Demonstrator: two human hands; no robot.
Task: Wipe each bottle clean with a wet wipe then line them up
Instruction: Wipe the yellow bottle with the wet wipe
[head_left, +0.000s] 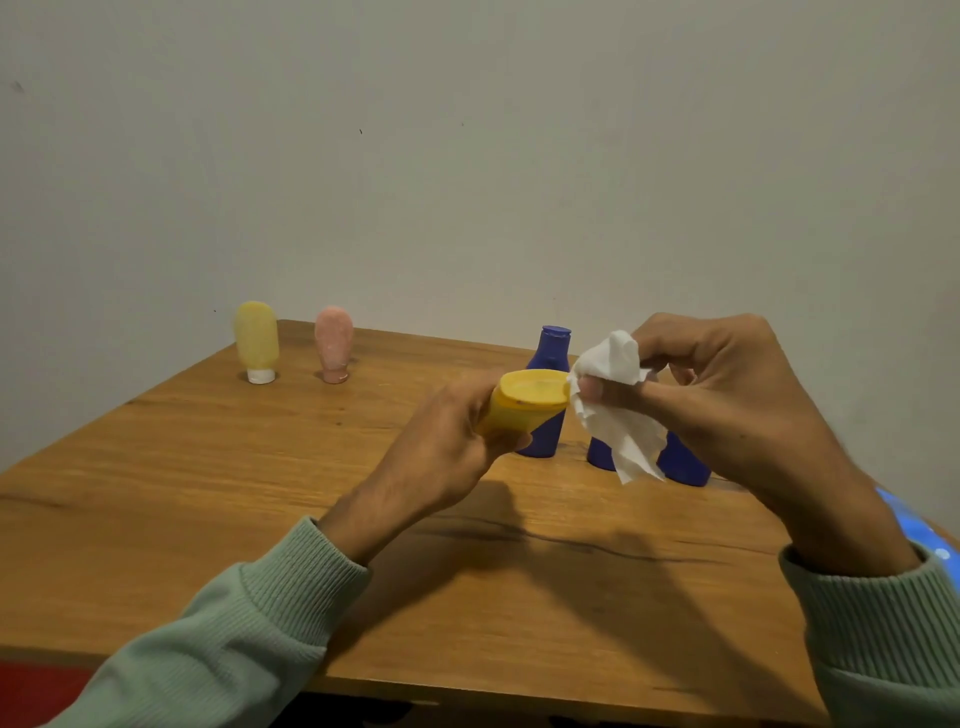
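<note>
My left hand (447, 441) grips a yellow bottle (524, 402) above the table, its flat end turned towards me. My right hand (727, 395) pinches a crumpled white wet wipe (618, 400) right against the bottle's edge. Behind my hands stand three blue bottles: one upright with its cap showing (548, 358), and two more (600, 457) (683, 462) whose tops are hidden by the wipe and my right hand. At the far left a pale yellow bottle (256, 340) and a pink bottle (333, 343) stand upside down on their caps.
The wooden table (260, 493) reaches back to a plain wall. Its front edge runs along the bottom of the view, its left edge slants towards the yellow bottle. A blue patterned thing (914, 525) peeks out at the right edge.
</note>
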